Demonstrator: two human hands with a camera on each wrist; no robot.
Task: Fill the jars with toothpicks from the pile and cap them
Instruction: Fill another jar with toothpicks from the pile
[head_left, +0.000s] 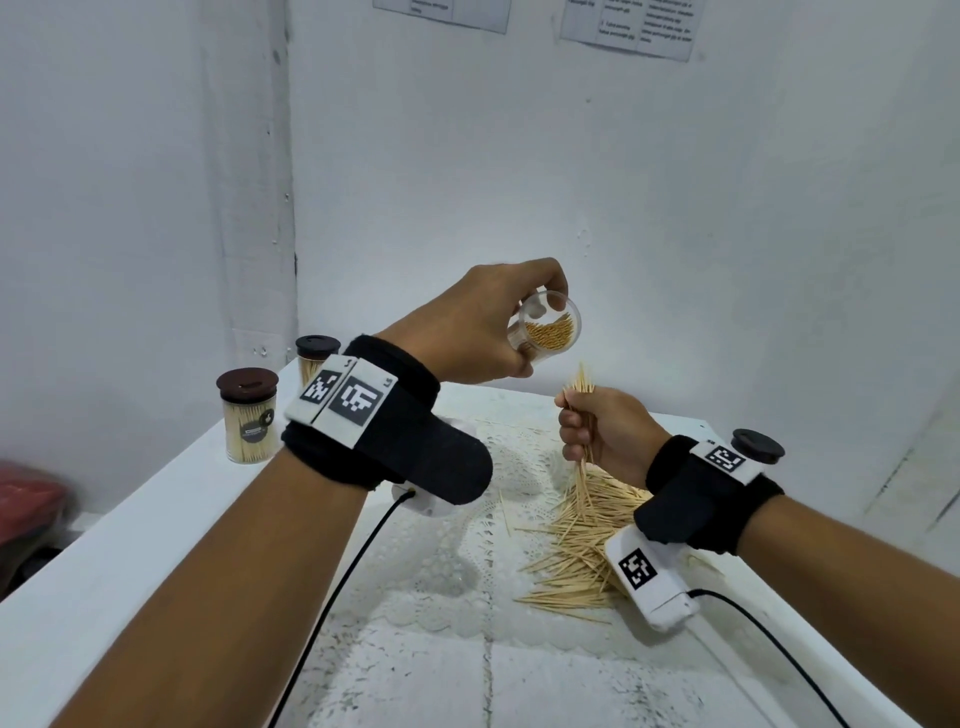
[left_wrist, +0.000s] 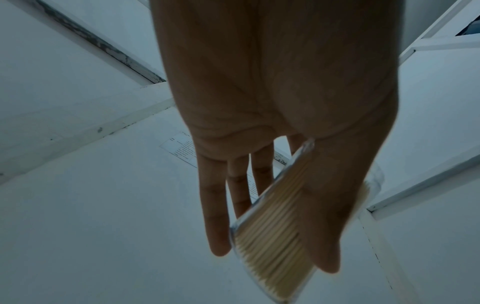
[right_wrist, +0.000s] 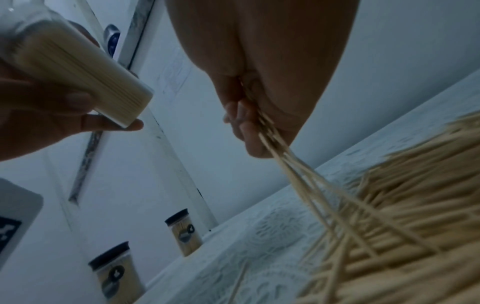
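My left hand (head_left: 537, 335) grips a clear uncapped jar (head_left: 558, 332), raised above the table and tilted with its mouth toward me; it is partly filled with toothpicks. The left wrist view shows the same jar (left_wrist: 272, 232) between thumb and fingers. Just below and to the right, my right hand (head_left: 576, 431) grips a bundle of toothpicks (head_left: 581, 387), whose lower ends fan out (right_wrist: 311, 185) toward the pile (head_left: 576, 551) on the table. A loose dark cap (head_left: 757, 446) lies behind my right wrist.
Two capped, filled jars (head_left: 248, 415) (head_left: 314, 358) stand at the table's far left edge by the wall corner. A white lace cloth (head_left: 441, 561) covers the table. Black cables (head_left: 332, 597) run from both wrists. Something red (head_left: 26, 499) sits off the table's left.
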